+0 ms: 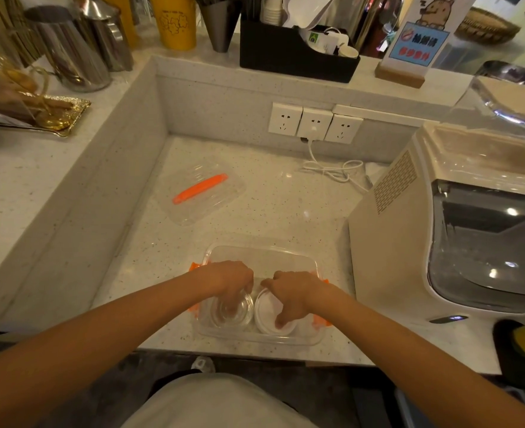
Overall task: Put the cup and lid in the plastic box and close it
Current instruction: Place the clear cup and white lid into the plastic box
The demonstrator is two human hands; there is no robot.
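Observation:
A clear plastic box with orange side clips stands near the counter's front edge. Inside it on the left sits a small clear cup, and my left hand reaches down with its fingers around the cup's rim. To the cup's right lies a white round lid in the box, with the fingers of my right hand gripping it. The box's own clear cover, with an orange handle, lies apart on the counter to the far left.
A white machine stands close on the right of the box. A white cable runs from wall sockets at the back. The raised ledge on the left and back carries metal jugs, a black organiser and a sign.

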